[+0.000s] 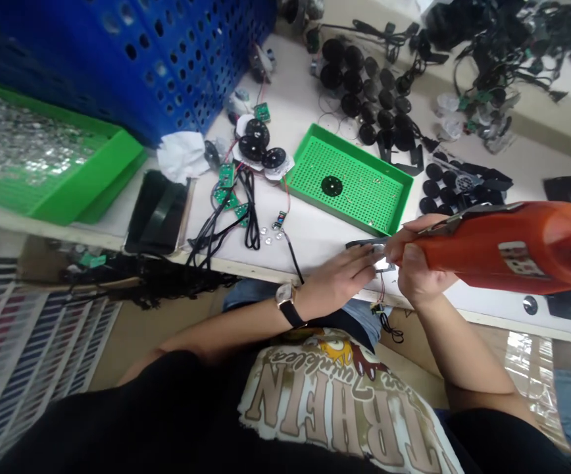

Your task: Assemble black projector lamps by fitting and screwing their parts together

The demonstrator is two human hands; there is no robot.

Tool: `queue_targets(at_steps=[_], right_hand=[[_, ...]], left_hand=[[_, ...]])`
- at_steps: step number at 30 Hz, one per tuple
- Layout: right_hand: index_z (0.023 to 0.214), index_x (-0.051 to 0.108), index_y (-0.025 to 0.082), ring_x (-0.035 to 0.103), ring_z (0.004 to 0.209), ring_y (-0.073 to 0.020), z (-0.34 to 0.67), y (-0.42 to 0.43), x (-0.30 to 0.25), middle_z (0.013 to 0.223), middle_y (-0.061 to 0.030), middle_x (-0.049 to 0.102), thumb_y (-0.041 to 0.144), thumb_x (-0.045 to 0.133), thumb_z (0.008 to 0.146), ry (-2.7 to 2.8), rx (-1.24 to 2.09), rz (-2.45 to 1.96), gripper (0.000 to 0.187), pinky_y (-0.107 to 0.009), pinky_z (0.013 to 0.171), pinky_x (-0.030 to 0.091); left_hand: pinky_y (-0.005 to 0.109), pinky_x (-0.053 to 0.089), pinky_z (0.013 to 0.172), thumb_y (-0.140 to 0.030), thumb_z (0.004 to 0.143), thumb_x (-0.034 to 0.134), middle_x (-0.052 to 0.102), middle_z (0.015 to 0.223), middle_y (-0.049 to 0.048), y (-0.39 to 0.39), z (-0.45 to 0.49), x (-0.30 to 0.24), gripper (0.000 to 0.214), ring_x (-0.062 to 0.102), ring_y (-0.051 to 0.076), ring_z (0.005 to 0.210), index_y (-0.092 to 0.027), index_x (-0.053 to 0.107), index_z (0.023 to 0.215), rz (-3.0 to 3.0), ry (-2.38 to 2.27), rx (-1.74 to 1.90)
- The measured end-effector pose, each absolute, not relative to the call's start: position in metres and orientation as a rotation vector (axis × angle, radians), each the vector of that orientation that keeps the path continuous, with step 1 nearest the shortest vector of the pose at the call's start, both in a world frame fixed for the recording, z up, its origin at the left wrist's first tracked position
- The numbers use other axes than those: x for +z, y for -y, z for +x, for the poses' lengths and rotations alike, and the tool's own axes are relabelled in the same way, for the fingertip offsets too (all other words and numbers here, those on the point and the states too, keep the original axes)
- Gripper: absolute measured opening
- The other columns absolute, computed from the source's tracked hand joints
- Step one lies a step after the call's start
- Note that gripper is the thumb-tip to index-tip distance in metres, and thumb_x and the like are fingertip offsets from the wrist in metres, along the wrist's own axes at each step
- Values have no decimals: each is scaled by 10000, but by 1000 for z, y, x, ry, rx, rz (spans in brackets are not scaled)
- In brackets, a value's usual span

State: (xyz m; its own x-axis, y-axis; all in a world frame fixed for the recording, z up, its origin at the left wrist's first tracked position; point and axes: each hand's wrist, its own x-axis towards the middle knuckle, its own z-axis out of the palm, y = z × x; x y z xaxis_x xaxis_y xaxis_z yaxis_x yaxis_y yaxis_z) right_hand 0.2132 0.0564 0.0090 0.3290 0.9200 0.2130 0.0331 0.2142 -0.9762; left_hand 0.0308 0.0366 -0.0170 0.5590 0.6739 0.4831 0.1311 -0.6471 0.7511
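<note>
My right hand (421, 266) is wrapped round the grip of an orange power tool (517, 247) whose body points right. My left hand (339, 276), with a wristwatch (287, 299), lies with fingers closed on a small clear part (381, 263) with thin wires at the table's near edge. The tool's tip is hidden behind my right fingers, right above that part. A dark flat strip (362, 244) lies just beyond my fingertips.
A green perforated tray (394, 191) holds one black disc (331, 186). Several black round parts (374, 99) and cables lie beyond it. Small green circuit boards (226, 187) with black cables, a black case (156, 212), a blue crate (177, 59) and a green bin (68, 191) sit left.
</note>
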Motion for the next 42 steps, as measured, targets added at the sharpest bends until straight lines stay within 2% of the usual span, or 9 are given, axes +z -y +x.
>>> queue_targets(at_steps=[3,5,9,13,16,19,29,42], right_hand=[[917,637,270,663,648,-186,206,-63,15,705,42,641,443,836,681,1118,827,-1119,354,-356,566,588],[928,635,248,631,558,-168,199,-67,28,628,56,616,419,842,681,1130,824,-1060,365,-320,506,539],[976,624,219,454,339,-111,188,-61,66,476,106,529,434,739,779,987,692,-903,313,-250,379,396],[1006,612,252,424,319,-100,174,-34,89,483,120,496,526,596,853,876,618,-771,314,-242,387,419],[1014,631,255,434,324,-101,162,-18,93,496,113,508,503,589,863,885,598,-712,293,-248,398,440],[1015,646,249,436,326,-103,156,-13,93,499,111,519,490,595,868,878,614,-686,287,-251,397,445],[1047,658,311,414,322,-113,152,-16,88,487,107,463,480,633,873,986,594,-646,244,-264,386,424],[1059,672,315,422,336,-112,151,-17,90,502,100,464,484,634,889,1007,588,-646,243,-271,391,431]], left_hand=[[525,453,1248,-92,1010,502,701,1387,148,-36,33,-20,282,568,278,1439,-173,698,1195,2126,-633,1064],[518,461,1240,-96,1012,498,697,1388,163,-38,34,-21,284,571,277,1437,-156,690,1212,2130,-657,1068],[465,548,1145,-117,1009,529,730,1322,131,-41,31,-20,236,658,239,1331,-185,700,1156,1965,-672,1152],[426,584,1041,-185,1026,546,765,1187,119,-32,23,-11,161,726,220,1154,-185,707,1041,1851,-739,1182],[389,585,949,-230,1022,584,769,1032,104,-23,17,-3,131,726,218,1032,-178,703,1013,1877,-787,1183],[352,577,876,-241,1023,592,756,967,90,-19,13,0,131,714,206,953,-173,699,991,1919,-807,1208],[313,579,814,-210,1022,603,741,912,49,-18,15,0,94,695,170,890,-183,682,978,1967,-830,1311],[335,579,864,-146,1004,607,734,969,55,-22,14,-2,66,663,178,941,-176,665,1019,2095,-804,1306]])
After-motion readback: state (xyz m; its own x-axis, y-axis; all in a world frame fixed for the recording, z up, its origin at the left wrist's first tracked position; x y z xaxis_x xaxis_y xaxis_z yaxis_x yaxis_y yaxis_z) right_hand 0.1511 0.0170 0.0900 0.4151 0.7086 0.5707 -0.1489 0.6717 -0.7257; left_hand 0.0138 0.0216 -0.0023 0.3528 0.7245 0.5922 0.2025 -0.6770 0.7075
